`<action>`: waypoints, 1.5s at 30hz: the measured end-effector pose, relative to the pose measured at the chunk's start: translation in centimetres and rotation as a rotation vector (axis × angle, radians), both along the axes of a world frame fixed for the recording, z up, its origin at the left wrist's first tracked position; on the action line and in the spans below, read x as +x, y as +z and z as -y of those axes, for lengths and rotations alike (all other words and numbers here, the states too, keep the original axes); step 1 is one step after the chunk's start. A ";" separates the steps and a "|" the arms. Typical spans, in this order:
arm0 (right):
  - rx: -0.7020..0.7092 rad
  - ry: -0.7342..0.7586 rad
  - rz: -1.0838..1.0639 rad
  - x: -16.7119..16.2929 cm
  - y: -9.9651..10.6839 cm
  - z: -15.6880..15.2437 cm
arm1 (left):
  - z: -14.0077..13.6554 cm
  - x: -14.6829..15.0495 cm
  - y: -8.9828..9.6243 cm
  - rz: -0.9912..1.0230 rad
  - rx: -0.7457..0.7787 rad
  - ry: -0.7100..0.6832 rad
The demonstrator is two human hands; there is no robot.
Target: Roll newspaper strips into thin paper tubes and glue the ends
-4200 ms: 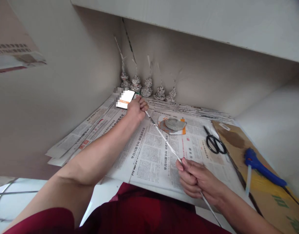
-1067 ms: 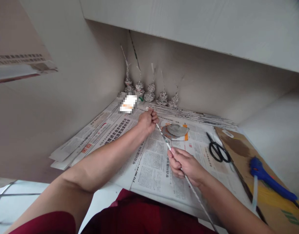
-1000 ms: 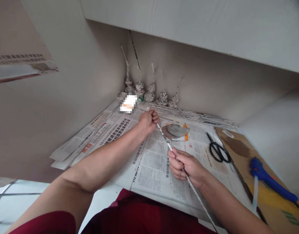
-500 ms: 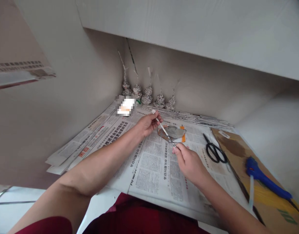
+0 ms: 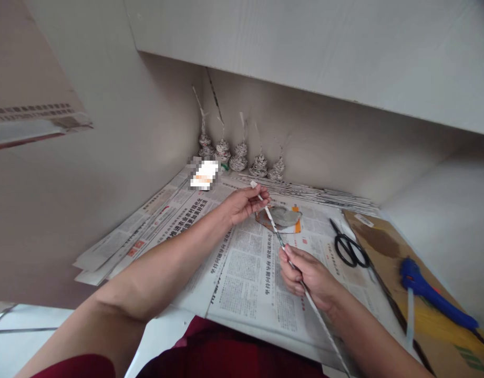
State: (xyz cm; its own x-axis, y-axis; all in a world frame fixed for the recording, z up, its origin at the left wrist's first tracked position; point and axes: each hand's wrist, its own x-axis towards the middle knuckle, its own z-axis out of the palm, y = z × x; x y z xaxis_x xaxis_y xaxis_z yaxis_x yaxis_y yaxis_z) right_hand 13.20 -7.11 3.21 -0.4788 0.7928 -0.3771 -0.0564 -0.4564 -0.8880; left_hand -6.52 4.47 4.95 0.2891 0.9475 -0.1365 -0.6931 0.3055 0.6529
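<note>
A long thin rolled paper stick (image 5: 274, 226) runs diagonally between my two hands, over the newspaper. Near its far, whitish end my left hand (image 5: 247, 202) pinches it between thumb and fingers. My right hand (image 5: 305, 273) grips it lower down, and its near end passes under that hand toward the bottom edge of the view. Just beyond the stick, on the newspaper, lies a flat piece with a grey patch (image 5: 285, 215) and an orange edge; what it is I cannot make out.
Newspaper sheets (image 5: 242, 283) cover the surface. Several coiled paper gourd shapes (image 5: 238, 157) stand along the back wall, behind a bundle of paper sticks (image 5: 328, 195). Black scissors (image 5: 350, 249) and a blue glue gun (image 5: 434, 296) on cardboard (image 5: 373, 226) lie to the right. A bright, blurred-out rectangle (image 5: 204, 175) sits back left.
My right hand has shifted slightly nearer and rightward, and the stick's near length now shows below it. My left hand has moved a little to the right, still pinching the far end.
</note>
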 end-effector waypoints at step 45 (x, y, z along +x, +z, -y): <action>1.259 -0.537 0.897 -2.5 3.0 -5.8 | 2.8 3.5 -1.3 -0.100 -0.033 -0.103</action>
